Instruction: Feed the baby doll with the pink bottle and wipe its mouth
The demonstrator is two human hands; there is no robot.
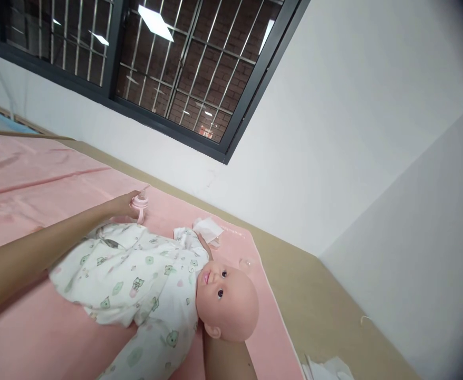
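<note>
left hand (125, 206): clamped around the pink feeding bottle (140, 202); the bottle stands near upright, clear teat at the top, pink handle facing the camera; it is held just beyond the lower part of the doll's clothing, over the pink sheet (26, 211); whether its base touches the sheet cannot be told; the left forearm crosses above the clothing.

right hand (205, 247): mostly hidden by the doll, a small part showing beside its far sleeve; whether the fingers are apart or together cannot be told; the right forearm (230, 361) passes beneath the doll's head.

doll (144, 269): lying face up on the pink sheet, bald head to the right, dressed in white with green and pink prints; a white tissue (208, 230) lies just past the far sleeve; a small clear object (246, 263) rests near the head; more white tissues (330, 369) lie on the tan surface (314, 295) at lower right; a barred window (176, 63) is set in the white wall (295, 158) behind.
</note>
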